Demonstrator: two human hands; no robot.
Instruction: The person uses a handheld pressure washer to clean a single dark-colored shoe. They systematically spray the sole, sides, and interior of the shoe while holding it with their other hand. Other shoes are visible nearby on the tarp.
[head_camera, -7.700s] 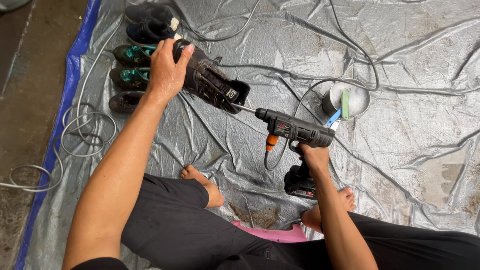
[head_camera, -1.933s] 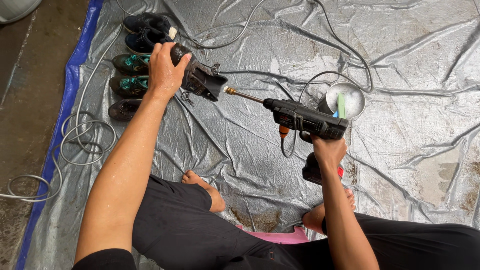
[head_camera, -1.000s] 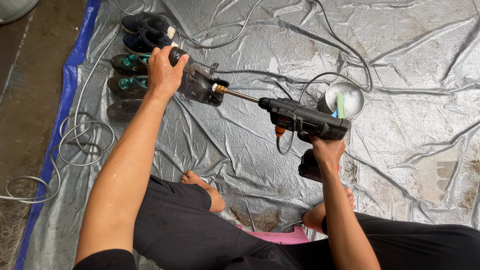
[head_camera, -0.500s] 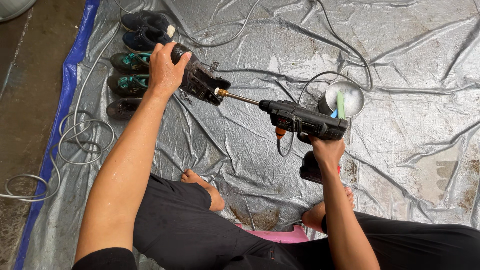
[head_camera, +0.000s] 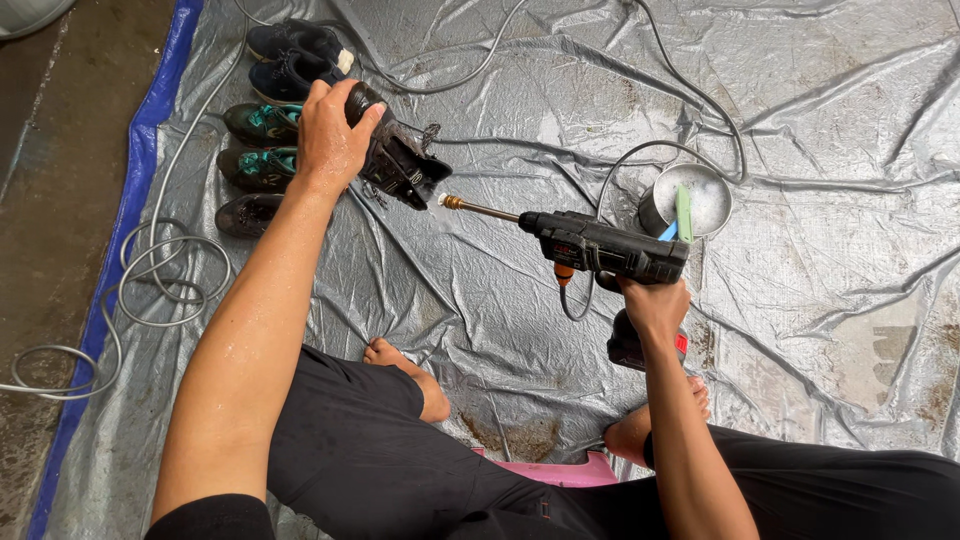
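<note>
Outdoor wash spot: crinkled wet silver-grey plastic tarp (head_camera: 800, 300) with a blue edge laid over bare concrete, seen from above by a seated, barefoot person in black trousers.

Left hand (head_camera: 330, 135), at 11 o'clock, is wrapped around the heel end of a wet black lace-up shoe (head_camera: 400, 165), lifted off the tarp and tilted, its opening facing 4 o'clock.

Right hand (head_camera: 655, 300), at 3 o'clock of centre, is closed on the grip of a black pistol-shaped cordless spray gun with a brass lance (head_camera: 600, 245). The nozzle tip sits just beside the shoe's opening; a small splash shows there.

Handling, my read: shoe is light, upper soft and collapsible, sole stiff, everything slick with water. Heel counter or sole edge is the firm hold; the upper would fold. The gun looks bottom-heavy at the battery, so a full fist on the grip suits it.

Around:
- row of dark shoes, some with teal lining (head_camera: 265, 125), at 10 o'clock, behind the left hand
- coiled grey hose (head_camera: 165, 290) at 9 o'clock, crossing the tarp's edge
- round metal pot holding a green brush (head_camera: 690, 200) at 2 o'clock, near the gun
- pink low stool edge (head_camera: 560, 468) at 6 o'clock
</note>
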